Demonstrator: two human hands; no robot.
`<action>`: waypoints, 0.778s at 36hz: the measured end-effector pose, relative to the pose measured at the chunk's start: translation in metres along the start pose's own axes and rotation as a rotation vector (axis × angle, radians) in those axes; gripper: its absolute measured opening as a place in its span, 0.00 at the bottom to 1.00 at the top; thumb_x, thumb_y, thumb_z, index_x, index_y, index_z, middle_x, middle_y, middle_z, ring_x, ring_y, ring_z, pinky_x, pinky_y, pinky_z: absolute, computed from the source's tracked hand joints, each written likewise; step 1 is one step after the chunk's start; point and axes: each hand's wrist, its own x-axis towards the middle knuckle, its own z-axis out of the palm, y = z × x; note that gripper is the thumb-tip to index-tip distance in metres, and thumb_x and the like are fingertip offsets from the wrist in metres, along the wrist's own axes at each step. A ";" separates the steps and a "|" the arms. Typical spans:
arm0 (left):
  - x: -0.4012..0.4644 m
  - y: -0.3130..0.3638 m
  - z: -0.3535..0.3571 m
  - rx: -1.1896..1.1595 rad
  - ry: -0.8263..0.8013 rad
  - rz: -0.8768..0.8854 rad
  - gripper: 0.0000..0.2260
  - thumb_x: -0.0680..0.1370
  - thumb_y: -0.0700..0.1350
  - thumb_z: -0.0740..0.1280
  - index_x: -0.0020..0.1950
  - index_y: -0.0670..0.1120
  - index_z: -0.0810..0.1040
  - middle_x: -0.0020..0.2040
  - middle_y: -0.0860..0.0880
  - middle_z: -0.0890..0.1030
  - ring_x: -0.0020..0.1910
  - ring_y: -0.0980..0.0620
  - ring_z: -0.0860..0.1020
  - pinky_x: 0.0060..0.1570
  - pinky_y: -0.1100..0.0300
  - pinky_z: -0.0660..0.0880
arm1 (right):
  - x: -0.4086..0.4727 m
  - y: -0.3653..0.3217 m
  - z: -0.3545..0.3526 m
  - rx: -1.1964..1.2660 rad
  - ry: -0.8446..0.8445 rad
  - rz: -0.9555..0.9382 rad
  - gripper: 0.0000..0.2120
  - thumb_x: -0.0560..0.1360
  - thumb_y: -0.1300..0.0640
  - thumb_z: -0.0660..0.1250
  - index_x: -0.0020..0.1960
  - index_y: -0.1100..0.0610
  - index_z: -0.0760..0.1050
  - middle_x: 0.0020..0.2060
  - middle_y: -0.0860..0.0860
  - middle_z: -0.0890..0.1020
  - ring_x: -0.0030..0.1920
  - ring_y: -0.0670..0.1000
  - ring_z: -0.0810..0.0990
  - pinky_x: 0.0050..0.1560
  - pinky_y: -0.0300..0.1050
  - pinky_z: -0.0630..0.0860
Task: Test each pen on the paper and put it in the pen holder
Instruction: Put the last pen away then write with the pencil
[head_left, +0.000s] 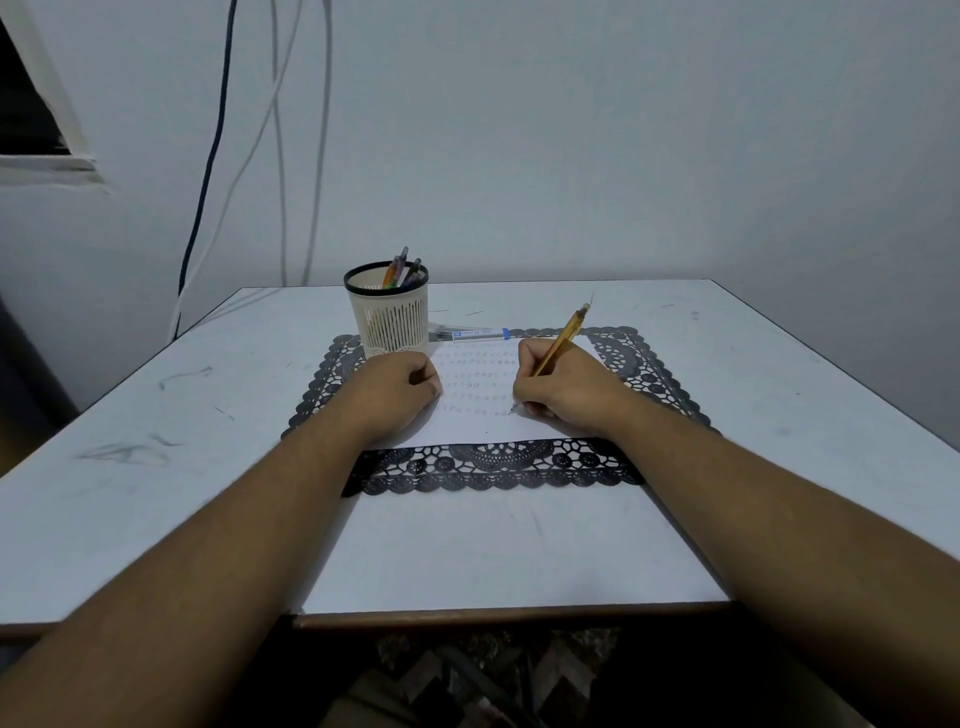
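Setting: white table (156, 415), bare wall behind.
Left hand (400, 392): curled, steadying our paper (467, 423).
Right hand (558, 395): pinching orange pen (563, 336), tip on paper; we judge testing underway.
Next: carry it beyond the paper to the pen holder (388, 312).

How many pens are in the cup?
3 that I can see, bunched at the right side of the cup, tops sticking out. More may hide inside. Another pen is in the right hand.

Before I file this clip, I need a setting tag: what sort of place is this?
Probably a plain home or study corner, not a workshop: a scuffed white table against a bare wall, a black lace placemat under the paper, and a pen holder.
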 end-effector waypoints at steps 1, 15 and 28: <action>0.000 0.000 0.000 0.003 0.002 0.000 0.06 0.81 0.45 0.68 0.45 0.48 0.82 0.44 0.55 0.83 0.45 0.59 0.78 0.40 0.62 0.69 | 0.000 0.000 0.000 0.003 0.000 0.004 0.10 0.74 0.73 0.66 0.42 0.62 0.69 0.27 0.50 0.74 0.27 0.46 0.73 0.35 0.40 0.76; -0.003 0.002 0.006 0.019 -0.001 0.005 0.06 0.81 0.45 0.68 0.44 0.48 0.81 0.44 0.55 0.83 0.45 0.59 0.77 0.39 0.63 0.69 | 0.001 0.006 -0.012 0.208 0.031 0.053 0.14 0.74 0.76 0.66 0.37 0.60 0.70 0.31 0.60 0.75 0.29 0.54 0.72 0.29 0.46 0.68; -0.003 0.007 -0.011 -0.299 0.636 0.195 0.05 0.81 0.42 0.64 0.46 0.49 0.75 0.39 0.52 0.79 0.40 0.51 0.76 0.39 0.55 0.72 | 0.020 0.000 -0.034 0.521 0.349 0.192 0.08 0.82 0.66 0.65 0.55 0.69 0.81 0.47 0.61 0.85 0.47 0.55 0.86 0.56 0.49 0.84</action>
